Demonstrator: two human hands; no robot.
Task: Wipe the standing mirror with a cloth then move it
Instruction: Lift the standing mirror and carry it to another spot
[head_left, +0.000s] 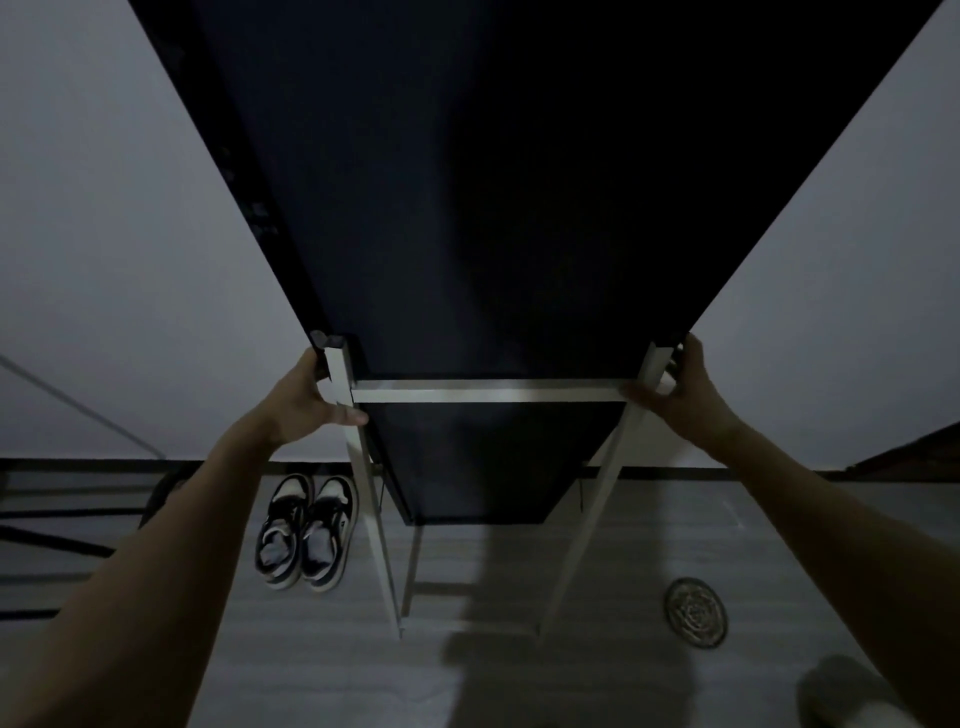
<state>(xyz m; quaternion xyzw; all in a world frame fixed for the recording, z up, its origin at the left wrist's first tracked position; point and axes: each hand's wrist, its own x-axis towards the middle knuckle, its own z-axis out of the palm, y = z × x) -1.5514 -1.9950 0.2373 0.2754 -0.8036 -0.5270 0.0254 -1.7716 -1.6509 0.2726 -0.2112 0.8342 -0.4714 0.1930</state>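
Note:
The standing mirror (493, 208) fills the middle of the view, seen from its dark back side, with a pale metal stand frame (488, 391) and two legs reaching the floor. My left hand (306, 395) grips the frame's left upright where the crossbar meets it. On the other side, my right hand (685, 389) grips the right upright at the same height. No cloth is visible.
A pair of black and white sneakers (306, 530) sits on the floor left of the mirror's legs. A round floor drain (695, 612) lies at the right. A pale wall (104, 234) stands close behind. Dark bars (57, 540) run along the far left.

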